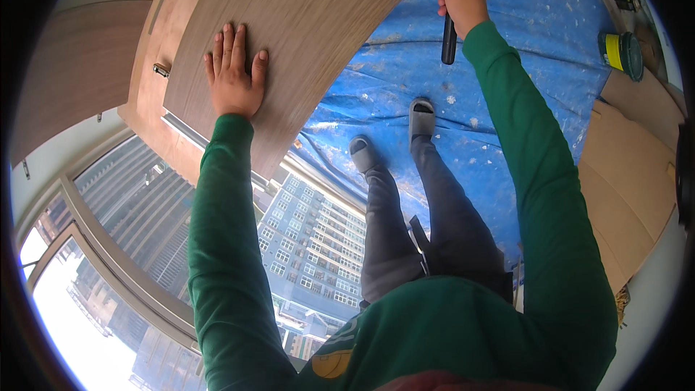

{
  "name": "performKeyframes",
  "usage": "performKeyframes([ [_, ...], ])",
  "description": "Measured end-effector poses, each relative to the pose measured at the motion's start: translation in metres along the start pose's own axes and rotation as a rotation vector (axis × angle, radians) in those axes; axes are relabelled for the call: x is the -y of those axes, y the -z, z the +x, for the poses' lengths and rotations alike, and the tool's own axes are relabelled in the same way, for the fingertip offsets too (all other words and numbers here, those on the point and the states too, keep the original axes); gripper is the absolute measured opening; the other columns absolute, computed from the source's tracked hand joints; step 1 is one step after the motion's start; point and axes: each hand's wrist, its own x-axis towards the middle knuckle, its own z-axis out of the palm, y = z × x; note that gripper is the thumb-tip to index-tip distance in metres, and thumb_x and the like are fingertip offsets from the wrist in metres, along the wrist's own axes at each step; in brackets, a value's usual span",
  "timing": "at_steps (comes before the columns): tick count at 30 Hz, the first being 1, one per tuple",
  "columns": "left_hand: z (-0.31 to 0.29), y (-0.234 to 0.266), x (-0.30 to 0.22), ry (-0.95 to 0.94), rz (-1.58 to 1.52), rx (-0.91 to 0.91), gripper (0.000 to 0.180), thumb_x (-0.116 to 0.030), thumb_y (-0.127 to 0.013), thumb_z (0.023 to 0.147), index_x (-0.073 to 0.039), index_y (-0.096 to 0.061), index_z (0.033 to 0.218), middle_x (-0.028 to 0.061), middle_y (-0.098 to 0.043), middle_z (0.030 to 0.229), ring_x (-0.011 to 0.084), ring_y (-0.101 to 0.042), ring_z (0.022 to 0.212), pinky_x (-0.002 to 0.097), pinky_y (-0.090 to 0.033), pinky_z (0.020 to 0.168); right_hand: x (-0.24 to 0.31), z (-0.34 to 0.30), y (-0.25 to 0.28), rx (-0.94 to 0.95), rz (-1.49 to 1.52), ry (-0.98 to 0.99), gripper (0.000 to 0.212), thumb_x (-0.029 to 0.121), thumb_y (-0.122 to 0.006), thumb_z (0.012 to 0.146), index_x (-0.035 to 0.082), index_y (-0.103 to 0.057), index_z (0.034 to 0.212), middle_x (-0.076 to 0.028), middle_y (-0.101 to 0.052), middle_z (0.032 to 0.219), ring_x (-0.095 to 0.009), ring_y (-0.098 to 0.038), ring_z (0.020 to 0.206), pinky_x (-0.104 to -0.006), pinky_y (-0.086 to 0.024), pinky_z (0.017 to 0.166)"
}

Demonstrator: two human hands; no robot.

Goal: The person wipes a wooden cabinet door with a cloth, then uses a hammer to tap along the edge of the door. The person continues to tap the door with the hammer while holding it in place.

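My left hand [235, 83] lies flat with spread fingers on a wood-grain panel [304, 36]. In my right hand [465, 3] is a hand tool with a black handle [449, 43] and a narrow grey metal part. My right fingertips are close to the panel's right edge, and whether they touch it I cannot tell. The tool's far end runs out of the picture, so its exact kind is hidden. Behind the panel's left edge a metal hinge [161, 70] sits on a lighter wooden surface [145, 94].
A blue sheet [463, 137] with pale spots covers the floor under my sandals [421, 119]. On the right stand a dark tub with a yellow label [621, 54] and brown cardboard [622, 188]. A large window [130, 275] is at the lower left; another wooden panel [79, 65] hangs at far left.
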Motion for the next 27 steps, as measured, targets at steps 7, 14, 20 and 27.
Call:
performKeyframes([
  [7, 0.006, -0.001, -0.025, -0.169, -0.099, -0.014, 0.064, -0.049, -0.051, 0.104, -0.013, -0.045, 0.156, 0.0098, -0.041, 0.164, 0.0330, -0.032, 0.154, 0.0554, -0.017, 0.126, 0.004, -0.102, 0.003, 0.028, -0.182, -0.036, 0.044, 0.039, -0.057, 0.108, 0.005, -0.064, 0.136, -0.001, -0.059, 0.083, -0.010, -0.057, 0.069, -0.0288, -0.049, 0.062],
  [14, 0.125, -0.029, -0.078, -0.312, -0.125, -0.112, 0.063, -0.052, -0.051, 0.103, -0.017, -0.047, 0.155, 0.0085, -0.041, 0.164, 0.0300, -0.032, 0.154, 0.0553, -0.017, 0.126, -0.058, -0.199, -0.048, 0.166, -0.052, -0.188, 0.054, 0.054, -0.049, 0.108, 0.005, -0.068, 0.103, 0.002, -0.050, 0.071, -0.010, -0.048, 0.061, -0.0301, -0.043, 0.058],
  [20, 0.145, -0.030, -0.117, -0.230, -0.120, -0.014, 0.067, -0.047, -0.052, 0.100, -0.009, -0.045, 0.155, 0.0142, -0.039, 0.165, 0.0349, -0.030, 0.154, 0.0541, -0.015, 0.127, -0.092, -0.189, -0.066, 0.135, -0.033, -0.179, 0.051, 0.050, -0.054, 0.107, 0.003, -0.066, 0.092, -0.008, -0.051, 0.062, -0.020, -0.046, 0.058, -0.0379, -0.038, 0.055],
  [27, 0.146, -0.045, -0.102, -0.269, -0.096, -0.022, 0.069, -0.058, -0.046, 0.102, -0.018, -0.043, 0.158, 0.0084, -0.037, 0.167, 0.0307, -0.029, 0.156, 0.0529, -0.013, 0.128, -0.103, -0.191, -0.075, 0.108, -0.027, -0.189, 0.052, 0.049, -0.056, 0.107, 0.004, -0.063, 0.080, 0.001, -0.054, 0.062, -0.010, -0.052, 0.056, -0.0292, -0.042, 0.053],
])
